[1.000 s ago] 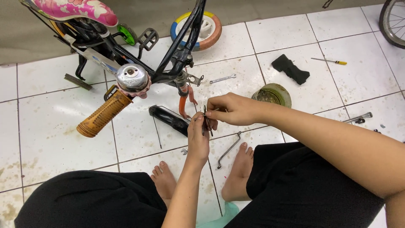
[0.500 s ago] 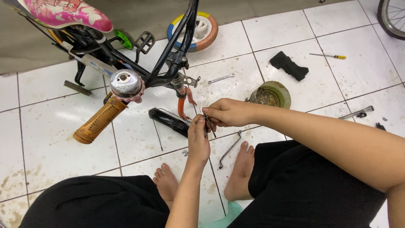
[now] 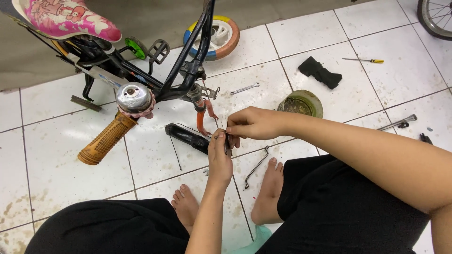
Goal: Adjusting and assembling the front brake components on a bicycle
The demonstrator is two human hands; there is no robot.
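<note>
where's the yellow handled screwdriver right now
In the head view the screwdriver lies on the white floor tiles at upper right, just right of the black cloth and up-right of the round green tin.

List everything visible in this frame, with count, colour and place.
small dark part: 1, black, pinched between both hands
child's bicycle: 1, black frame, pink saddle, lying upper left
bell: 1, silver, on the handlebar
handlebar grip: 1, orange, left
black grip: 1, floor beside the hands
training wheel: 1, multicoloured, top centre
wrench: 1, silver, centre
bent rod: 1, grey, by the feet
round tin: 1, green, right of centre
black cloth: 1, upper right
screwdriver: 1, yellow handle, upper right
left hand: 1, centre
right hand: 1, centre
</note>
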